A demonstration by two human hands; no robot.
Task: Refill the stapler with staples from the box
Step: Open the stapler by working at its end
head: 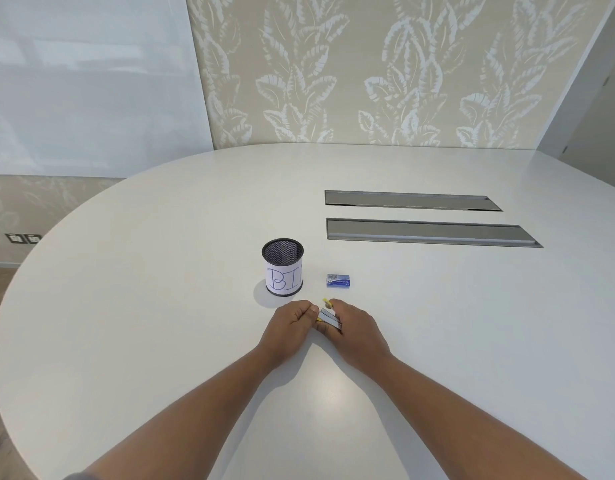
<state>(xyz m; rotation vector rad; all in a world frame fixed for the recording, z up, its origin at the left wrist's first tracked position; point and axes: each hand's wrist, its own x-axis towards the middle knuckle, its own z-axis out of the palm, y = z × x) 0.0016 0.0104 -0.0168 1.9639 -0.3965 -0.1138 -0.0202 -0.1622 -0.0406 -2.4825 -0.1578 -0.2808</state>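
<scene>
Gripping the stapler (328, 318) between them, the left hand (290, 323) pinches its near-left end and the right hand (351, 323) curls round its body, low over the tabletop (437, 341). It looks hinged open, yellow showing at its far tip; whether staples are loaded is hidden. The box (339, 282) lies just beyond, apparently shut. Likely risks: a strip breaking or slipping from the fingers, or the spring snapping shut on a fingertip. A mesh cup (282, 266) stands beside the box, clear of the reach; two cable hatches (430, 216) lie farther off.
</scene>
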